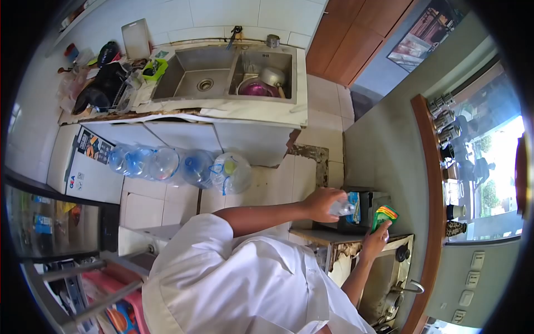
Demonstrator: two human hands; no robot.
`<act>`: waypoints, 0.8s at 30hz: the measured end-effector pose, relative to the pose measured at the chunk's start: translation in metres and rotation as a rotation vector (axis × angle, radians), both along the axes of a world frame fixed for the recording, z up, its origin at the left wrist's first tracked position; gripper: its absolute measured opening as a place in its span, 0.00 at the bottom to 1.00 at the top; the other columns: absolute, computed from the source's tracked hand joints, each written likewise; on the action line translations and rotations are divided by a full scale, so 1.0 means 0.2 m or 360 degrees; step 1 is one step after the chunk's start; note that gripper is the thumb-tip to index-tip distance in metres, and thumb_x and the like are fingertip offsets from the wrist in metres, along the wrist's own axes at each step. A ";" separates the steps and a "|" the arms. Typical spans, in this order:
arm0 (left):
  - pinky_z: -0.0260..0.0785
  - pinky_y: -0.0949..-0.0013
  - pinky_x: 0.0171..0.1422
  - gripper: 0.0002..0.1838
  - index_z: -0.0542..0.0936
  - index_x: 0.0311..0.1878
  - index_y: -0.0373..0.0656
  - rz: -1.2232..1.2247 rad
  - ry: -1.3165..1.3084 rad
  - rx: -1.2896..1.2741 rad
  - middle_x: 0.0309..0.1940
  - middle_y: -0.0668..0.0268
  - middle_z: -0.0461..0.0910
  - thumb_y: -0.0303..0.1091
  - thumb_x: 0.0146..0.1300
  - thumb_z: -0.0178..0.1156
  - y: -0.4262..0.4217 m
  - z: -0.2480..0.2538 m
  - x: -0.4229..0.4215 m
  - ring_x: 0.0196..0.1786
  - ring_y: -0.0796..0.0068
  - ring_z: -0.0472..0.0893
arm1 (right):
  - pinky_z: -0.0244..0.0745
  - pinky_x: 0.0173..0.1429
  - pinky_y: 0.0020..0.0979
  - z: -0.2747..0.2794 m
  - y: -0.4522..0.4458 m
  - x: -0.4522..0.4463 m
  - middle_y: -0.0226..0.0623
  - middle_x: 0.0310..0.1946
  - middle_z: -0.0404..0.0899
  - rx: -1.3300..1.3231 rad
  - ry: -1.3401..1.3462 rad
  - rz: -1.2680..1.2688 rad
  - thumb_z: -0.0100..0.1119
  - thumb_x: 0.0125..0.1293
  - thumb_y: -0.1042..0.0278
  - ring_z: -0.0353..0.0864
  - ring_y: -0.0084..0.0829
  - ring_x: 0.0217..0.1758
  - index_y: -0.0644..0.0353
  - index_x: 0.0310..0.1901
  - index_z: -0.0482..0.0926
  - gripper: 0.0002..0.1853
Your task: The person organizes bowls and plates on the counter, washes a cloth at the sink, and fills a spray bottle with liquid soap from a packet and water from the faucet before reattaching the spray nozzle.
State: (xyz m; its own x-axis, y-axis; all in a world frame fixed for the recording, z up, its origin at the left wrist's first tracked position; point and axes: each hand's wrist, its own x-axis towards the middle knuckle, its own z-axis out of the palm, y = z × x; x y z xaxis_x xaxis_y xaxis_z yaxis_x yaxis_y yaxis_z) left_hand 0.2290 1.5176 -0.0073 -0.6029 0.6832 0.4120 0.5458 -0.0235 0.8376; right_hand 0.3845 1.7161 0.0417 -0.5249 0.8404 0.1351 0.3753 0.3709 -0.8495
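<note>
My left hand (325,204) is closed around a small clear, shiny object (341,208), perhaps plastic or glass; its kind does not show. My right hand (378,236) grips a green packet (382,216) with a yellow and red band, held upright above the counter edge. The two hands are a short way apart. Just beyond my left hand, a blue packet (354,208) shows at a dark box-like container (367,200).
A stove (384,273) with a black knob lies by my right arm. Cups line a wooden ledge (425,222) beneath the window. A double sink (203,69) holds a pot and a purple bowl. Several large water bottles (197,168) stand on the floor near a white GEA appliance (89,167).
</note>
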 end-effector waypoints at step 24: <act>0.75 0.51 0.49 0.29 0.78 0.46 0.43 -0.0440 0.0256 -0.0055 0.41 0.55 0.80 0.39 0.36 0.75 1.08 0.16 1.36 0.45 0.49 0.82 | 0.72 0.45 0.53 -0.12 0.81 1.52 0.62 0.40 0.81 0.0690 -0.0460 -0.0315 0.47 0.77 0.60 0.80 0.59 0.43 0.68 0.71 0.65 0.27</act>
